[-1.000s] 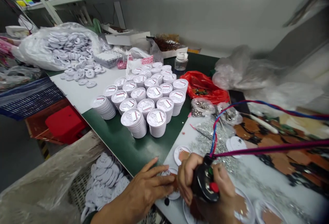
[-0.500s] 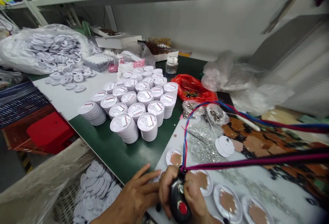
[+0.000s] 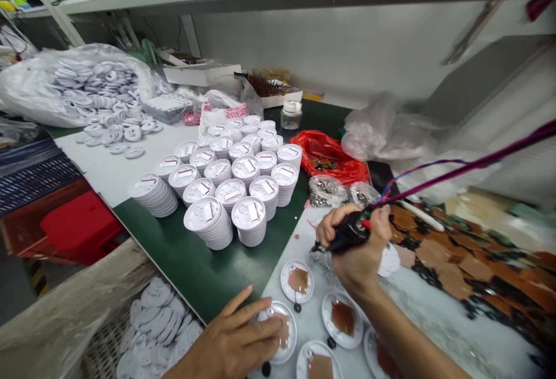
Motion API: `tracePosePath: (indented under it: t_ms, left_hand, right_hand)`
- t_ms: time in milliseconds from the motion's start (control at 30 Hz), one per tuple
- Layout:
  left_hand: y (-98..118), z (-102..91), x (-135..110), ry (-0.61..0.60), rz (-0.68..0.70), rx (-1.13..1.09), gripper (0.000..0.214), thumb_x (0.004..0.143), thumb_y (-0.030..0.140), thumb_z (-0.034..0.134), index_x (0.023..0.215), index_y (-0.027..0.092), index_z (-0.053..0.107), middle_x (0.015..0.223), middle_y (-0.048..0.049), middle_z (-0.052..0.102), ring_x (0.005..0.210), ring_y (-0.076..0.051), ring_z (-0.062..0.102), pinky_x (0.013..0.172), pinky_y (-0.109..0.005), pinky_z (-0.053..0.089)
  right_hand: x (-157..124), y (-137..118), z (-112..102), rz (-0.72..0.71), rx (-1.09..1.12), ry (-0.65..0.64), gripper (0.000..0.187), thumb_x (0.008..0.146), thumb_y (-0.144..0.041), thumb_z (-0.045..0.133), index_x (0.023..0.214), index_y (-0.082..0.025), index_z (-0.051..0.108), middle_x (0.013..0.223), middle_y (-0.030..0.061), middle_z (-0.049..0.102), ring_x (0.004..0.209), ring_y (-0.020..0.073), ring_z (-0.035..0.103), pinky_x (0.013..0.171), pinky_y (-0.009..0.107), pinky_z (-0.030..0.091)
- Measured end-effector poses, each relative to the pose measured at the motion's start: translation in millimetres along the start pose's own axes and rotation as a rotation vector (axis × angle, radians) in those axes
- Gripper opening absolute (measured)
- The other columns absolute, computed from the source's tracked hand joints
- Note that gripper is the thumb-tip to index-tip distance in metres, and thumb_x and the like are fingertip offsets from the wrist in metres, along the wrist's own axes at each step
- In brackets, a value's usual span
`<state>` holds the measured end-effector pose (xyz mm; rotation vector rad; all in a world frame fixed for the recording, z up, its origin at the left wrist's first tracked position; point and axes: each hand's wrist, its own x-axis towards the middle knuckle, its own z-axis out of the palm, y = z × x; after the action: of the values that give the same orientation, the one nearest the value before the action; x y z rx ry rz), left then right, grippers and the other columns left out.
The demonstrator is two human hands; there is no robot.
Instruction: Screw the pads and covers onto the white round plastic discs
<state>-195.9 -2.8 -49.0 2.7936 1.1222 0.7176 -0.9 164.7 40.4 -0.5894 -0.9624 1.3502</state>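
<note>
My left hand [image 3: 232, 338] lies at the bottom of the view, its fingers resting on a white round disc with a brown pad [image 3: 283, 332]; the thumb stands apart. My right hand [image 3: 358, 246] is raised over the white board, gripping a black corded handheld tool [image 3: 347, 232] with a red button. The tool's tip points left, above a patch of silver glitter [image 3: 324, 264]. Nearby lie more white discs with brown pads [image 3: 297, 281] [image 3: 342, 316], with small black beads [image 3: 297, 307] beside them.
Several stacks of white discs [image 3: 208, 222] stand on the green table mat [image 3: 186, 269]. A brown-patterned sheet [image 3: 456, 269] lies right of my right hand. Beyond are a red plastic bag [image 3: 325, 159] and a bulging bag of loose discs [image 3: 87, 89]. A basket of discs [image 3: 152, 321] sits below the table edge.
My right hand has lifted the tool up and away from the discs toward the far right, uncovering them. Its cords now rise to the right. My left hand has barely moved.
</note>
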Motion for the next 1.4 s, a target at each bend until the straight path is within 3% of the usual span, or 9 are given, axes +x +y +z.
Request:
tracePosePath:
  t_ms: [133,300,433,600,700,767,1067,1267,1400]
  left_hand:
    - [1,-4.4,6,0.048,-0.044,-0.016,0.028,0.110,0.026,0.039,0.113,0.023,0.067,0.125,-0.0002,0.073,0.138,-0.019,0.051,0.128,-0.041,0.004]
    - [5,-18.5,31,0.221,-0.285,-0.240,0.033,0.110,0.026,0.033,0.114,0.025,0.065,0.105,-0.0025,0.072,0.107,-0.019,0.063,0.116,-0.040,0.030]
    - [1,-29.8,69,0.130,-0.496,-0.316,0.020,0.104,0.016,0.051,0.115,0.022,0.067,0.099,-0.0036,0.068,0.091,-0.021,0.060,0.086,-0.037,0.045]
    - [-11,-16.5,111,0.110,-0.606,-0.355,0.024,0.091,0.016,0.075,0.115,0.020,0.071,0.100,-0.0030,0.072,0.096,-0.023,0.063,0.088,-0.038,0.045]
    - [-14,-9.3,121,0.102,-0.597,-0.382,0.004,0.090,0.018,0.077,0.093,0.019,0.074,0.088,0.0003,0.073,0.087,-0.020,0.065,0.086,-0.035,0.044]
    - [-14,-9.8,121,0.082,-0.572,-0.382,0.008,0.092,0.017,0.075,0.085,0.018,0.072,0.085,0.0013,0.072,0.084,-0.018,0.064,0.086,-0.034,0.043]
    - [-11,-18.9,100,0.019,-0.384,-0.303,0.007,0.104,0.018,0.056,0.103,0.018,0.064,0.099,-0.0018,0.065,0.093,-0.017,0.060,0.091,-0.032,0.042]
    - [-13,-17.1,91,0.035,-0.355,-0.351,0.012,0.097,0.026,0.071,0.101,0.019,0.062,0.097,-0.0005,0.068,0.093,-0.018,0.062,0.090,-0.033,0.041]
    - [-10,-22.1,90,0.024,-0.349,-0.354,0.010,0.098,0.025,0.069,0.097,0.018,0.062,0.094,-0.0003,0.068,0.092,-0.017,0.062,0.094,-0.033,0.041]
  right_hand:
    - [-1,15,-1,0.046,-0.005,-0.039,0.054,0.090,-0.066,0.050,0.063,-0.021,0.061,0.045,-0.0018,0.051,0.037,0.0126,0.046,0.038,0.025,0.037]
    - [-1,1,-1,0.037,-0.006,-0.038,0.054,0.087,-0.068,0.052,0.063,-0.021,0.063,0.046,-0.0015,0.052,0.038,0.0133,0.047,0.039,0.025,0.038]
    - [-4,-20,6,0.019,0.025,-0.042,0.055,0.087,-0.069,0.051,0.062,-0.021,0.063,0.044,-0.0013,0.051,0.038,0.0140,0.047,0.040,0.027,0.039]
    - [-12,-39,14,0.066,0.056,-0.057,0.057,0.088,-0.069,0.049,0.060,-0.021,0.063,0.043,-0.0012,0.048,0.037,0.0139,0.046,0.040,0.027,0.039]
    - [-17,-45,15,0.086,0.072,-0.072,0.057,0.088,-0.069,0.049,0.060,-0.021,0.064,0.044,-0.0006,0.049,0.037,0.0145,0.047,0.040,0.029,0.040]
    - [-20,-49,14,0.097,0.080,-0.083,0.058,0.088,-0.069,0.048,0.061,-0.021,0.065,0.044,-0.0004,0.049,0.038,0.0148,0.047,0.041,0.029,0.040]
    - [-29,-54,22,0.143,0.107,-0.088,0.059,0.086,-0.071,0.051,0.058,-0.021,0.064,0.042,-0.0006,0.047,0.036,0.0144,0.044,0.039,0.029,0.039]
    - [-35,-54,26,0.174,0.117,-0.113,0.055,0.083,-0.069,0.056,0.058,-0.021,0.064,0.042,-0.0009,0.047,0.036,0.0147,0.045,0.040,0.029,0.039]
    - [-41,-56,27,0.197,0.119,-0.172,0.058,0.088,-0.069,0.049,0.061,-0.021,0.065,0.043,0.0000,0.049,0.037,0.0148,0.046,0.042,0.030,0.042]
